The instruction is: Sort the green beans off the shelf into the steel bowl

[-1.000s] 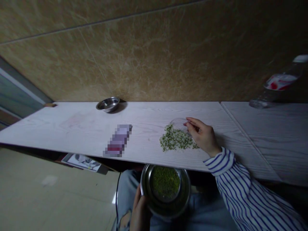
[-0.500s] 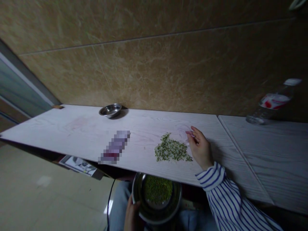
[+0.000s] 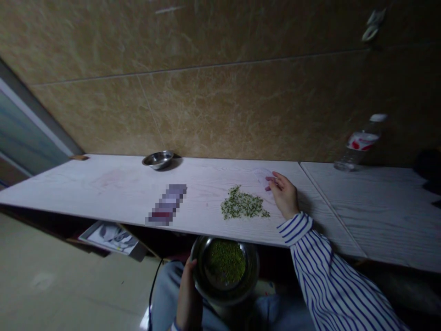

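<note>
My left hand (image 3: 189, 299) grips the rim of a steel bowl (image 3: 253, 271) of green beans held on my lap below the table edge. A loose heap of green beans (image 3: 243, 207) lies on the pale wooden table (image 3: 103, 188). My right hand (image 3: 284, 196), in a blue-striped sleeve, rests just right of the heap. Its fingers are curled and pinch a small clear piece (image 3: 262, 176), perhaps plastic, at the heap's far right.
An empty steel bowl (image 3: 158, 159) sits at the back by the tiled wall. A blurred flat item (image 3: 167, 204) lies left of the heap. A clear water bottle (image 3: 358, 143) stands at the back right on a second table. A shelf with a magazine (image 3: 110, 236) hangs under the table.
My right hand has slid back and right off the heap, taking the clear piece along. The view has tilted up and shifted right. The bowl stays on my lap.
</note>
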{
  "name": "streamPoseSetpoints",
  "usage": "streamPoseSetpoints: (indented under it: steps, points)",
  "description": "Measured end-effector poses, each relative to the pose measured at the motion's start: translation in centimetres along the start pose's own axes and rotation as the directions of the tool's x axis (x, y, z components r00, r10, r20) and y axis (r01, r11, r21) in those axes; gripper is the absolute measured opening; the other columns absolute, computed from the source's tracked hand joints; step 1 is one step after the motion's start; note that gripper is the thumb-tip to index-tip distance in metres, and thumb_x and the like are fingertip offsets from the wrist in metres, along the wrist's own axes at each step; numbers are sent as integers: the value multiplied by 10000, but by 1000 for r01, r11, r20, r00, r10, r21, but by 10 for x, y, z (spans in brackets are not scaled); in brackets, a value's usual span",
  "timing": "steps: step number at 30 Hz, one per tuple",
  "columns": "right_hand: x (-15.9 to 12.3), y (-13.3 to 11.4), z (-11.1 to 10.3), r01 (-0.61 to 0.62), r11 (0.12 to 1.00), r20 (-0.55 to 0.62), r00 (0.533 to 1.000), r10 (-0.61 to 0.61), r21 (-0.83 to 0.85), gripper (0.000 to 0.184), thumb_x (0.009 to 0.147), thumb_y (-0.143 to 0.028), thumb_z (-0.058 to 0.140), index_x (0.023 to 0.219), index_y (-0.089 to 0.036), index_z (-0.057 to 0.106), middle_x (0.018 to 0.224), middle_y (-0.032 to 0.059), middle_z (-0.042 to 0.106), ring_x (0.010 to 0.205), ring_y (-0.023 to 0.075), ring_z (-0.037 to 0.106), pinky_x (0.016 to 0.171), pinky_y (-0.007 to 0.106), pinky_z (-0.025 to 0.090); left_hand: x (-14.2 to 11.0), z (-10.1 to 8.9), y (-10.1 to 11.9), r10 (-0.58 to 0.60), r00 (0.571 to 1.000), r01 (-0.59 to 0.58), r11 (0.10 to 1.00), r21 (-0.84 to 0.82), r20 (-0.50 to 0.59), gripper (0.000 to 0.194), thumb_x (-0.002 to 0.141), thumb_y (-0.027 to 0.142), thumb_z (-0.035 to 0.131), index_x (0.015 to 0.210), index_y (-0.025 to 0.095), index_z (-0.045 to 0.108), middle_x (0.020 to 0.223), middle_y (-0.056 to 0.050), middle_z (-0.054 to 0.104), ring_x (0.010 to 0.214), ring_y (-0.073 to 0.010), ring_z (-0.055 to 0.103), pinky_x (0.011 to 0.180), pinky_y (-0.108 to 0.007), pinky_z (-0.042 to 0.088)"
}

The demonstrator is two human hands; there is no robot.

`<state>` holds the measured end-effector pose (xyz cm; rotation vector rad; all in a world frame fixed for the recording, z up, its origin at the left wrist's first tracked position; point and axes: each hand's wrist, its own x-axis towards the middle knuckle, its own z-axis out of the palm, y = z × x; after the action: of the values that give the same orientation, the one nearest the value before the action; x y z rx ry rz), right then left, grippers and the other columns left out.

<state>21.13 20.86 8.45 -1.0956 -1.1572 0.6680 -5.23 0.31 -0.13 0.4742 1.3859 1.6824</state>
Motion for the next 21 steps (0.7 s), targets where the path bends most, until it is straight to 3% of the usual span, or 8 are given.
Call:
streamPoseSetpoints:
  steps: [6,8,12,16,21]
  points:
    - [1,-2,-1,-11,997,108,994,19,-75,536,763,-480,665,1176,-140,648,1000,137,771,635,163,666,649,355,585,8,-2,-13,-247,968,252,956,-153,51,302,678,505,729,795,232,788,906,-67,799,1257,-378,607,1120,-510,418]
    - [10,-4,1,-14,994,188,982,34,-106,493,752,-456,680,1134,-144,670,961,129,779,606,158,654,591,326,568,17,-8,-20,-316,947,322,932,-165,59,269,659,478,750,773,237,791,958,-75,809,1315,-383,566,1147,-508,387]
    - [44,-6,18,1,988,307,950,46,-153,352,731,-365,709,1025,-171,698,854,81,781,587,148,643,540,276,534,32,-15,-36,-433,901,427,886,-182,7,168,500,397,756,592,258,731,853,-100,804,1337,-480,519,1160,-594,345]
    - [65,4,43,8,984,373,926,61,-180,223,739,-237,673,950,-175,707,770,53,772,613,144,670,579,263,546,33,-13,-41,-325,946,317,930,-185,-13,231,557,447,782,678,251,769,924,-108,812,1343,-510,501,1161,-635,325]
    - [64,20,53,36,977,393,918,51,-209,266,788,-203,625,1025,-171,740,876,80,790,794,175,733,689,283,568,33,-12,-35,-291,957,288,952,-99,-14,359,543,444,817,849,256,805,814,-102,803,1360,-491,491,1151,-607,358]
